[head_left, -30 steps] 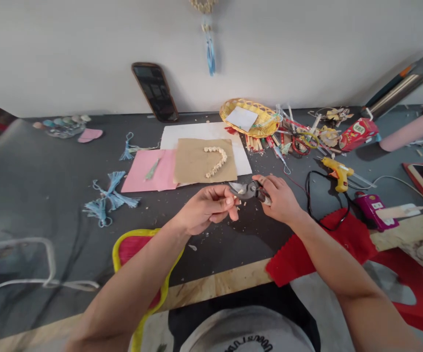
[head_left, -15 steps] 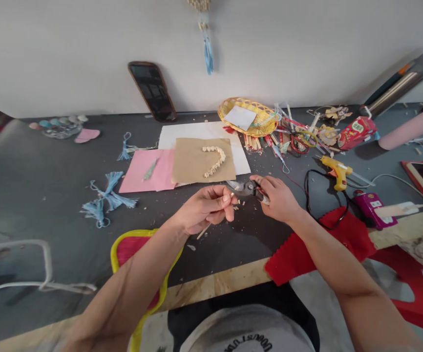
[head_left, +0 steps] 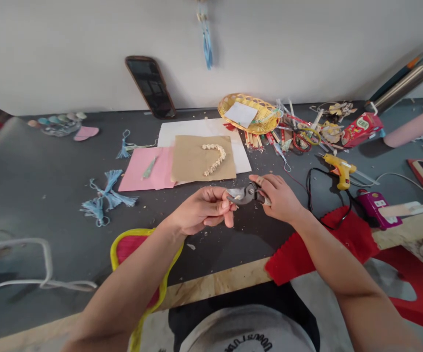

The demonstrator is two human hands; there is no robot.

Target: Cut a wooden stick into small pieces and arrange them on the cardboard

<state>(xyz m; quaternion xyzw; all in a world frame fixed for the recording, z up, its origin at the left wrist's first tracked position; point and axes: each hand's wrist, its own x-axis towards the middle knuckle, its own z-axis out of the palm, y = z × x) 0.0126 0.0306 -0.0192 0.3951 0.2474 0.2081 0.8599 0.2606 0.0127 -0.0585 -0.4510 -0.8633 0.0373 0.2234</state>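
My left hand (head_left: 206, 209) pinches a thin wooden stick, whose pale tip shows at the fingertips; the rest is hidden by the hand. My right hand (head_left: 279, 198) is wrapped round the handles of dark pruning shears (head_left: 248, 193). The blades point left and lie around the stick's end, right at my left fingertips. Beyond the hands, a curved string of small cream pieces (head_left: 220, 160) rests on a brown sheet (head_left: 189, 159). Small cut bits are scattered on the dark table (head_left: 211, 249) under the hands.
A yellow basket (head_left: 266, 124) stands at the back beside sticks and scissors. On the right are a glue gun (head_left: 338, 168), a purple box (head_left: 376, 208) and red cloth (head_left: 292, 256). Blue tassels (head_left: 111, 190) lie left; a phone (head_left: 151, 88) leans on the wall.
The shears have moved slightly left onto the stick at my left fingertips. The length of stick that stuck out below my left hand no longer shows.
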